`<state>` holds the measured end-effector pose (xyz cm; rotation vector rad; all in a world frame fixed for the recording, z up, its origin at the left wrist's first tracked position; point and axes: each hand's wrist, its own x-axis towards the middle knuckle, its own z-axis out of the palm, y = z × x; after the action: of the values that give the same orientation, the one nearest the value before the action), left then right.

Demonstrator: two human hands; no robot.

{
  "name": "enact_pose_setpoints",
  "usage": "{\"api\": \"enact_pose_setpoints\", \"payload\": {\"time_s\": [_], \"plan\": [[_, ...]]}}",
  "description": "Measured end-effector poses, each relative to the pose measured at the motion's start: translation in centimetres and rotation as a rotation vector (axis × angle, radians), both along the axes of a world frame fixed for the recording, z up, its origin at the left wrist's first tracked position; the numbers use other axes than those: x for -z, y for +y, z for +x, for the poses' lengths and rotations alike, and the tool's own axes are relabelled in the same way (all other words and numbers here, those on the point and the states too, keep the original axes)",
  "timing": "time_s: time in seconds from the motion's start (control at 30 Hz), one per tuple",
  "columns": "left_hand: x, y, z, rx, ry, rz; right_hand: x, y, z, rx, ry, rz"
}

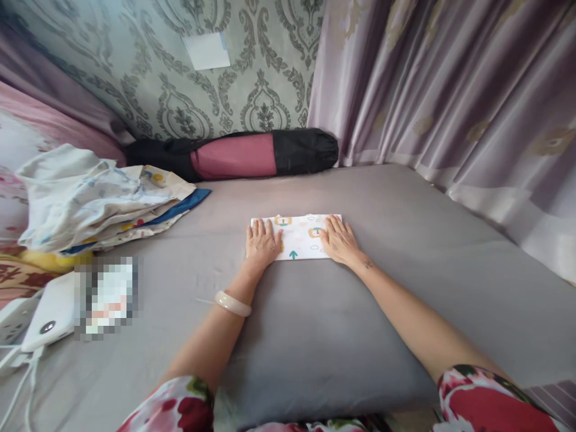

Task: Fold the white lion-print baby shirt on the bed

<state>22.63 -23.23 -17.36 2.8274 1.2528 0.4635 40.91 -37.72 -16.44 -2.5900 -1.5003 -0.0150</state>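
A white cloth [299, 240] with orange and green prints lies folded into a flat, wide rectangle on the grey bed sheet [324, 318]. Flat on its left end rests my left hand [263, 241], fingers spread and pointing away from me. My right hand [338, 241] lies on the right end in the same way, its thumb turned inward. Both palms press on the fabric and neither hand grips it. Parts of the print are hidden under the fingers.
At left is a pile of patterned cloths [99, 198]. Below it sit a white power bank [51, 315] with cables and a blurred-out object [110, 300]. A black and pink long bag [234, 156] lies against the wall; curtains [427, 90] hang at right.
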Motion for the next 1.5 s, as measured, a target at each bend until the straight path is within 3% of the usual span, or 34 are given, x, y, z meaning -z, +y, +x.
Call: {"api": "enact_pose_setpoints", "payload": {"time_s": [0.2,0.37,0.5,0.73,0.93,1.27,1.5], "plan": [[-2.4,1.5,0.0,0.084,0.087,0.008,-1.7,0.3,1.3,-0.037,-0.043,0.015],[-5.5,4.1,0.7,0.119,0.311,-0.054,-3.6,2.2,3.7,-0.081,-0.042,-0.032],[-6.7,6.0,1.8,0.099,0.380,-0.158,-3.9,3.8,5.0,-0.089,-0.052,-0.039],[-6.4,8.7,2.7,0.076,0.412,-0.299,-3.3,4.7,5.9,-0.162,-0.038,-0.104],[-6.4,8.9,2.5,0.097,0.398,-0.323,-2.9,5.2,6.1,-0.153,-0.019,-0.126],[-5.3,6.5,1.4,0.115,0.268,-0.182,-2.6,4.5,5.0,-0.134,-0.068,-0.112],[-6.6,5.7,0.3,0.127,0.260,-0.063,-5.3,3.3,4.4,-0.190,-0.137,-0.082]]}}
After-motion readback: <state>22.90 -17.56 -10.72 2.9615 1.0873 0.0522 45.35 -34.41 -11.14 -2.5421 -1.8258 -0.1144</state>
